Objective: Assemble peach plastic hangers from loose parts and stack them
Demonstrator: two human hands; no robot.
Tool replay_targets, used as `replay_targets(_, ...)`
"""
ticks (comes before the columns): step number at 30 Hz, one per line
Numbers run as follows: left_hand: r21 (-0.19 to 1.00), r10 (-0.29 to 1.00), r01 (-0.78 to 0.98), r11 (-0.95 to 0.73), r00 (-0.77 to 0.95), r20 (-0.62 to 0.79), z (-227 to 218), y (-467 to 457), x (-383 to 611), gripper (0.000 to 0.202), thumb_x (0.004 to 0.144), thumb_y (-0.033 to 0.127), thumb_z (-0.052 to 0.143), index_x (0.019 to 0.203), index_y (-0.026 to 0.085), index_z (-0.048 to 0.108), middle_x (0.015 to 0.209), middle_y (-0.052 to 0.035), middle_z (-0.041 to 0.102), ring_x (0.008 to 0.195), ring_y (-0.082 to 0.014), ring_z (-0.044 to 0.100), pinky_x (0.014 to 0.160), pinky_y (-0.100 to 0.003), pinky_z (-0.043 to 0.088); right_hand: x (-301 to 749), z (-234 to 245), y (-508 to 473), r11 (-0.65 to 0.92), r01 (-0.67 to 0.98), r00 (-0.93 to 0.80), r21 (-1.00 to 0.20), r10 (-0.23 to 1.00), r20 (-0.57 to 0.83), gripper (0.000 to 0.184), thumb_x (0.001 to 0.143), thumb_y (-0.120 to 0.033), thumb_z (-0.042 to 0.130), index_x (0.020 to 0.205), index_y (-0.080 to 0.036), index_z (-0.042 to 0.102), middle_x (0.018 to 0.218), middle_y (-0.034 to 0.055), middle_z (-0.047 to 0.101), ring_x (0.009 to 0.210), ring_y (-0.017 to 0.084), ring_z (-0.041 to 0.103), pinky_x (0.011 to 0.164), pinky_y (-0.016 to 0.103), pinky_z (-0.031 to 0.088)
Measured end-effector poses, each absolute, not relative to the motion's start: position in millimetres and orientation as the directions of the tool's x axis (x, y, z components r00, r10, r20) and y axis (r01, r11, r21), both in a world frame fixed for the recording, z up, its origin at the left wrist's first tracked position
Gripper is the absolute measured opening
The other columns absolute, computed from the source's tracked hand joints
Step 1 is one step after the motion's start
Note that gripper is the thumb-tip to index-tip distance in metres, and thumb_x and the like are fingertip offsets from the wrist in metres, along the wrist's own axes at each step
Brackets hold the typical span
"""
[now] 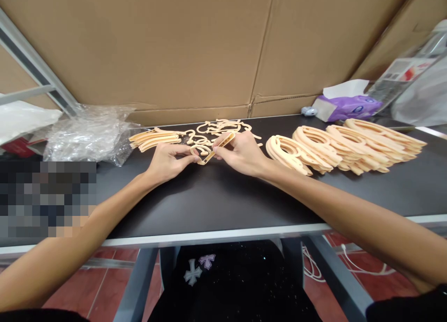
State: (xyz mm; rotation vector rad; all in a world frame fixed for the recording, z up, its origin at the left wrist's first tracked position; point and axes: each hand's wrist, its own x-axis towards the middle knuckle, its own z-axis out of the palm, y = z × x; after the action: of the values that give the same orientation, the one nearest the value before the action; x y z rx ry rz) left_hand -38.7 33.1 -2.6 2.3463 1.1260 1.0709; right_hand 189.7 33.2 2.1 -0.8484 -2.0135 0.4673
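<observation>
My left hand [167,163] pinches a small curved cream piece [195,150] between thumb and fingertips, above the table. In my right hand [244,153] is a slim yellowish stick-shaped thing [223,145] with a brown slotted middle; its kind I cannot make out. Its lower end meets or nearly meets the piece at my left fingertips. Just behind both hands lies a heap of thin curvy cream pieces [223,126]. Left of the heap is a stack of long, slightly bent cream strips [157,138].
Several overlapping bundles of looped cream parts [349,145] lie on the dark table [216,205] at the right. A purple tissue pack [352,107] and a clear bottle [401,80] stand behind them. Crumpled clear plastic [87,131] lies at the left. Cardboard [174,47] walls the back.
</observation>
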Motion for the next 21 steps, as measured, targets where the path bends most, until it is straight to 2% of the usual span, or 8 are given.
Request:
replay_targets(3,0.553,0.762,0.526,-0.646,0.408,0.502,-4,34,-39,0.016,0.084,0.033,0.074,0.077,0.02,0.081,0.08,-0.0005,0.079,0.072,-0.0145,0.068,0.073,-0.023,0.052,188,0,34,0.692,0.396,-0.374,-0.604,0.722,0.582,0.016,0.084,-0.016,0.055,0.074,-0.015,0.067,0.067,0.0009,0.067,0.059,0.012,0.055,0.062,0.026,0.041)
replay_targets(8,0.561,0.768,0.525,-0.64,0.402,0.499,-6,37,-40,0.018,0.084,0.034,0.074,0.075,0.019,0.08,0.078,-0.0004,0.079,0.07,-0.0139,0.068,0.069,-0.022,0.051,187,-3,32,0.745,0.459,-0.408,-0.484,0.661,0.63,0.016,0.086,-0.019,0.055,0.075,-0.016,0.067,0.063,0.0003,0.065,0.054,0.011,0.052,0.06,0.025,0.038)
replay_targets(11,0.554,0.759,0.521,-0.65,0.4,0.514,-7,36,-39,0.017,0.084,0.032,0.072,0.077,0.019,0.081,0.079,-0.0003,0.079,0.072,-0.0142,0.069,0.071,-0.022,0.052,186,-4,31,0.738,0.485,-0.385,-0.469,0.662,0.643,0.017,0.086,-0.018,0.054,0.074,-0.016,0.067,0.063,0.0004,0.065,0.054,0.011,0.051,0.06,0.026,0.039)
replay_targets(15,0.531,0.745,0.527,-0.663,0.393,0.54,-7,34,-38,0.017,0.085,0.032,0.072,0.077,0.02,0.081,0.08,-0.0001,0.079,0.071,-0.0136,0.068,0.069,-0.022,0.051,184,-4,31,0.682,0.486,-0.323,-0.547,0.722,0.612,0.02,0.085,-0.016,0.053,0.068,-0.017,0.063,0.064,0.0016,0.067,0.056,0.013,0.056,0.061,0.027,0.042)
replay_targets(21,0.537,0.769,0.563,-0.628,0.344,0.538,-10,36,-36,0.02,0.083,0.033,0.071,0.074,0.018,0.08,0.068,0.0001,0.074,0.058,-0.0109,0.06,0.058,-0.021,0.044,180,-10,33,0.596,0.357,-0.26,-0.72,0.803,0.536,0.018,0.085,-0.017,0.055,0.067,-0.018,0.06,0.073,0.004,0.07,0.066,0.017,0.065,0.067,0.03,0.052)
